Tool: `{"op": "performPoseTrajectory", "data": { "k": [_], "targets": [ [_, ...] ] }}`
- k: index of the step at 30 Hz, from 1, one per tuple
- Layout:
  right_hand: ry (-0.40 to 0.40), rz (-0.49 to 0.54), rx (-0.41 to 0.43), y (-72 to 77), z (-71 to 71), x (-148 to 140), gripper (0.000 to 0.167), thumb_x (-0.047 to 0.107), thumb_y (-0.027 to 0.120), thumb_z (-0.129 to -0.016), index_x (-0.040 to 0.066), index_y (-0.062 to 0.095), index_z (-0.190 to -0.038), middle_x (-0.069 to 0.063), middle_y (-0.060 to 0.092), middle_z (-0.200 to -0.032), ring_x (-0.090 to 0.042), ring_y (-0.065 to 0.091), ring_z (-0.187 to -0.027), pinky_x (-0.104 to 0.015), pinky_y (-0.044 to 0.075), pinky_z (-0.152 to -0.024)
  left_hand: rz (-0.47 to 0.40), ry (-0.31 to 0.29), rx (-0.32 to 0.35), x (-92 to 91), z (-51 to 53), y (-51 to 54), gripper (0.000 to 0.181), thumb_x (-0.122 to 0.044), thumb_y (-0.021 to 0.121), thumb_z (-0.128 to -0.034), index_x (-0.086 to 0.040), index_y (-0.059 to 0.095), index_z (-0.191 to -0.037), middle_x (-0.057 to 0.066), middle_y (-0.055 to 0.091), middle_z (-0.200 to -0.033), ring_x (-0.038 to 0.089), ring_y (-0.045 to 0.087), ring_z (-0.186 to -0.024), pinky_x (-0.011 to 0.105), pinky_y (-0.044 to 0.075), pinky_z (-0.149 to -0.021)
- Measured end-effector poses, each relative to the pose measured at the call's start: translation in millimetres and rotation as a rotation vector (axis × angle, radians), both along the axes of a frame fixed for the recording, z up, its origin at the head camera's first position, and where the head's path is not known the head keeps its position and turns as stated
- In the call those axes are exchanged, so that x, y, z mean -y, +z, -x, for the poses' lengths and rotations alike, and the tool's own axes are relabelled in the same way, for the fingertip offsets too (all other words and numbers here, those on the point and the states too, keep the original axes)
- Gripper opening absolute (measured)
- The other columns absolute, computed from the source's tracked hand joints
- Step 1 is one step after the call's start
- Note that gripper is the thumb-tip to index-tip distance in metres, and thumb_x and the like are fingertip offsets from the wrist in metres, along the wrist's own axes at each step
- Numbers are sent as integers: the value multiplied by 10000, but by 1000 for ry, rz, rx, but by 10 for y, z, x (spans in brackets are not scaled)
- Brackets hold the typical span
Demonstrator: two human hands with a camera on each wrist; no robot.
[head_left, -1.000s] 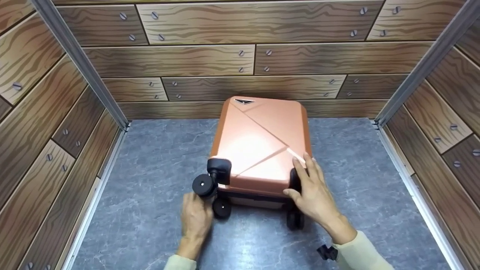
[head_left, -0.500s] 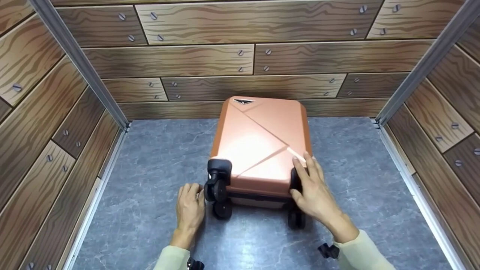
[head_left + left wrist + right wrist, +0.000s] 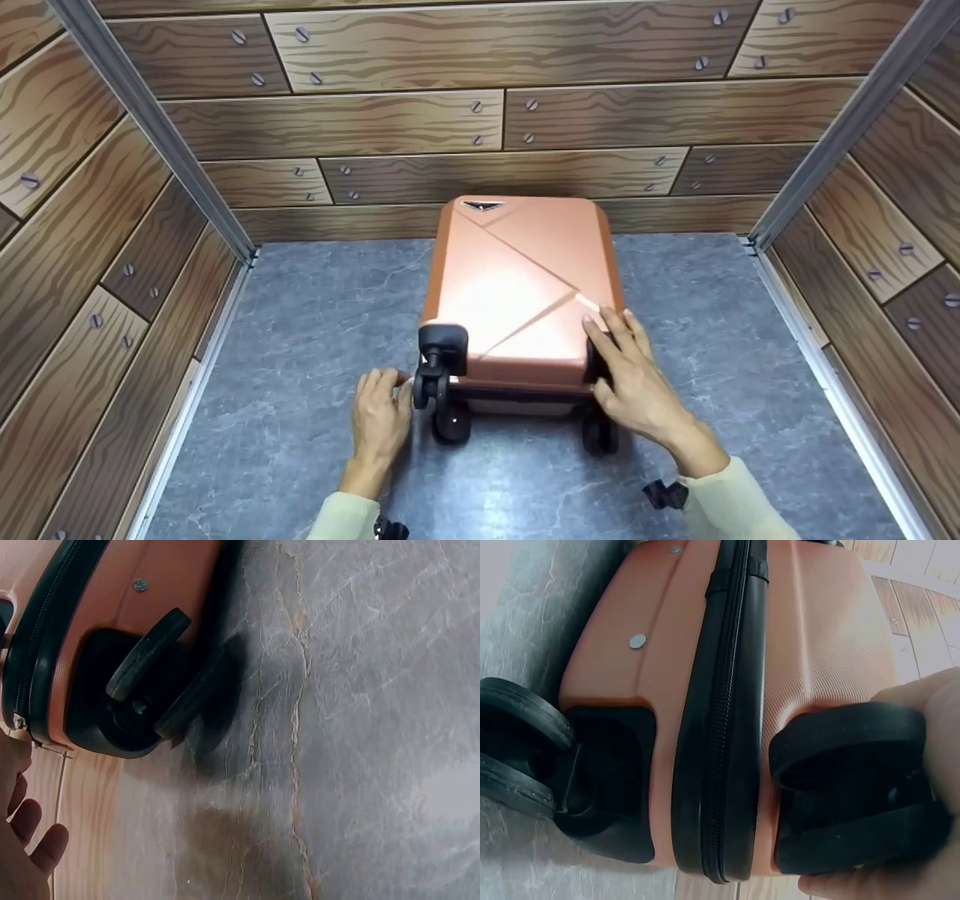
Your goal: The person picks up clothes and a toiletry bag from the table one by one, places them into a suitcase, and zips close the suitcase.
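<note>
A rose-gold hard-shell suitcase [image 3: 525, 277] lies flat on the floor, its wheels toward me. At its near left corner my left hand [image 3: 381, 412] pinches a small metal zipper pull [image 3: 20, 721] on the black zipper [image 3: 37, 637]. The near left upper wheel [image 3: 431, 386] hangs just right of that hand. My right hand [image 3: 637, 390] holds the near right corner, fingers on the shell and palm around the upper right wheel [image 3: 847, 742]. Another black wheel [image 3: 521, 716] shows beside it in the right wrist view. The suitcase's underside is hidden.
Grey marbled floor [image 3: 322, 315] surrounds the suitcase. Wood-patterned walls [image 3: 420, 120] stand behind and on both sides, with metal posts [image 3: 847, 120] at the corners. The suitcase's far end is close to the back wall.
My left hand has shifted left from beneath the upper left wheel to the suitcase's side. That wheel has swivelled round. My right hand has stayed on its corner.
</note>
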State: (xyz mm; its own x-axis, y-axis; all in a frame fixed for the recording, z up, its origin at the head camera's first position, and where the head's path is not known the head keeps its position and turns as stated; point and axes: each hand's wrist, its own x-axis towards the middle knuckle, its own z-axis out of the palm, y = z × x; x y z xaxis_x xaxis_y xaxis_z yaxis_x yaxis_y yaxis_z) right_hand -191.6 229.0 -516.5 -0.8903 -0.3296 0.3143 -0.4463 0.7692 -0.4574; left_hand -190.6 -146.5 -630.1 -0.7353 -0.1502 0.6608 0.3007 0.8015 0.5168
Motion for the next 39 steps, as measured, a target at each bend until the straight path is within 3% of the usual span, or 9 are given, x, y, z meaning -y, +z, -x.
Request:
{"op": "performPoseTrajectory", "data": {
  "k": [14, 20, 24, 27, 32, 35, 39],
  "targets": [
    [45, -8, -47, -2, 1, -31, 846, -43, 656, -813, 41, 404, -1616, -236, 310, -1697, -574, 203, -1541, -776, 323, -1138, -54, 2, 103, 8, 42, 75, 151, -91, 851, -868, -111, 706, -831, 16, 627, -815, 199, 592, -782, 376, 510, -695],
    [12, -8, -7, 16, -3, -25, 847, -18, 672, -830, 59, 392, -1626, -213, 287, -1714, -547, 180, -1563, -768, 305, -1155, -76, -112, 165, 56, 74, 106, 87, -28, 797, -906, -93, 743, -927, 14, 604, -883, 177, 635, -807, 363, 556, -720],
    [8, -14, 15, 20, -5, -16, 852, -5, 674, -837, 64, 378, -1633, -204, 269, -1723, -541, 166, -1569, -764, 301, -1160, -51, -177, 181, 104, 122, 126, 65, -20, 772, -924, -72, 744, -950, 50, 672, -958, 218, 682, -868, 403, 576, -779],
    [4, -16, 29, 23, -3, -14, 857, 0, 677, -840, 64, 369, -1637, -203, 261, -1726, -534, 155, -1575, -763, 299, -1163, -17, -219, 204, 128, 153, 165, 128, -19, 748, -942, -58, 747, -1064, 75, 737, -975, 243, 708, -865, 438, 580, -784],
    [-5, -15, 38, 18, 5, -19, 869, 0, 682, -835, 63, 361, -1640, -206, 255, -1727, -528, 148, -1576, -762, 306, -1159, 39, -272, 318, 132, 166, 242, 447, -8, 683, -983, -76, 643, -1423, 80, 696, -935, 247, 661, -829, 490, 569, -812],
    [1, -4, 41, 7, 12, -22, 869, 1, 676, -830, 61, 362, -1639, -209, 256, -1726, -529, 144, -1576, -763, 316, -1154, 52, -280, 373, 124, 161, 273, 482, -4, 658, -996, -92, 616, -1468, 51, 649, -899, 227, 622, -819, 499, 559, -832],
    [9, 8, 42, -1, 16, -20, 867, 3, 671, -832, 58, 361, -1640, -214, 257, -1724, -532, 140, -1575, -768, 322, -1146, 33, -265, 389, 117, 155, 295, 447, 7, 663, -988, -83, 660, -1426, 54, 651, -898, 234, 625, -826, 501, 565, -851]
  ]
}}
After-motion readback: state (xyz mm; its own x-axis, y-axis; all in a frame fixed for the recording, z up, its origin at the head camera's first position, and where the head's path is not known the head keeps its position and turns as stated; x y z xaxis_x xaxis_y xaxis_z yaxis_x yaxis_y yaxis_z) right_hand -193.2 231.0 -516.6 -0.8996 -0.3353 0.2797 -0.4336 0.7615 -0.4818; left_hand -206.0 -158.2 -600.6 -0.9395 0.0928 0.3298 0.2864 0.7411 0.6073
